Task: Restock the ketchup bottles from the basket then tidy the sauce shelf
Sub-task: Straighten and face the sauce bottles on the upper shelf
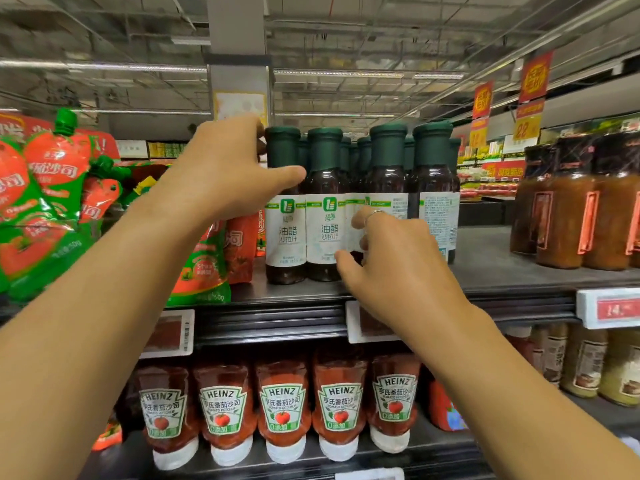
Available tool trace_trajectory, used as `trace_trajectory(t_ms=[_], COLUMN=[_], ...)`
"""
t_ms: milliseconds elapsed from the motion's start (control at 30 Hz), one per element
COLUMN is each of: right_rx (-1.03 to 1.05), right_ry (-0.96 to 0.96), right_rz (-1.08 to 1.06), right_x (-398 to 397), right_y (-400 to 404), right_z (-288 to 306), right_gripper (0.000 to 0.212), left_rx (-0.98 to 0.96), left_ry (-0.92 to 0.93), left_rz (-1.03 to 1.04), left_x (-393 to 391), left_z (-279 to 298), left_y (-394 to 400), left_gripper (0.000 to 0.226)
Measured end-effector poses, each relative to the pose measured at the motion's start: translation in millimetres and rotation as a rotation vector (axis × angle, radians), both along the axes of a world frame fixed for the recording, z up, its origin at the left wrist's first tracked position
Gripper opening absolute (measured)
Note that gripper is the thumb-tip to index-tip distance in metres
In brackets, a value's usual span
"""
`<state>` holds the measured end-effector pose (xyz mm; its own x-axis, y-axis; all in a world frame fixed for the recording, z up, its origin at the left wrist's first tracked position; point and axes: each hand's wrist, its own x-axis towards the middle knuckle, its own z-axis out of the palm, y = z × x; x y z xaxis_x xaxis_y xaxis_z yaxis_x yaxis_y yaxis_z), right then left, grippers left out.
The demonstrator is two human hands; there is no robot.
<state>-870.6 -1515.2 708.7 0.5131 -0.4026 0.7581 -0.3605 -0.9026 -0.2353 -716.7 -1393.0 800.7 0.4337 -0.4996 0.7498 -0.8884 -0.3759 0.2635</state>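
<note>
- My left hand [225, 168] is up on the top shelf [502, 268], wrapped round the neck of the leftmost dark dressing bottle [284, 202], thumb across the front just below its green cap.
- My right hand [391, 261] sits lower, fingers curled against the label of the third bottle [386, 188] in that front row; it looks like a pinch, though my own knuckles hide the contact.
- The second bottle [325, 206] stands between the two, touching both neighbours.
- The ketchup bottles [282, 407] are on the shelf below, a row of five standing cap-down, well under both hands.
- Both forearms reach up and forward, the left one higher.
- Red-and-green tomato sauce pouches [45, 202] crowd the left end; brown sauce bottles [568, 209] stand off to the right.
- The price tag [363, 323] under my right wrist is partly covered and unreadable.
</note>
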Motion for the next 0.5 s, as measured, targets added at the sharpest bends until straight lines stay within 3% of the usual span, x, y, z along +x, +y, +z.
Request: trace_trajectory(t_ms=[100, 233, 333, 500], right_rx=[0.028, 0.092, 0.197, 0.376], right_ry=[-0.089, -0.177, -0.181, -0.106], right_rz=[0.006, -0.059, -0.058, 0.046], right_x=[-26.6, -60.9, -73.6, -67.3], right_y=[-16.4, -48.8, -74.3, -100.3], right_z=[3.6, 9.6, 12.9, 11.6], right_gripper=[0.031, 0.026, 0.040, 0.073], left_rx=[-0.147, -0.202, -0.093, 0.222], left_ry=[-0.182, -0.292, -0.292, -0.406], left_rz=[0.079, -0.094, -0.258, -0.323], left_x=[-14.0, -51.4, -83.6, -108.8], left_z=[6.9, 20.0, 32.5, 52.8], left_y=[-4.5, -17.1, -42.3, -95.4], left_gripper=[0.059, 0.049, 0.046, 0.058])
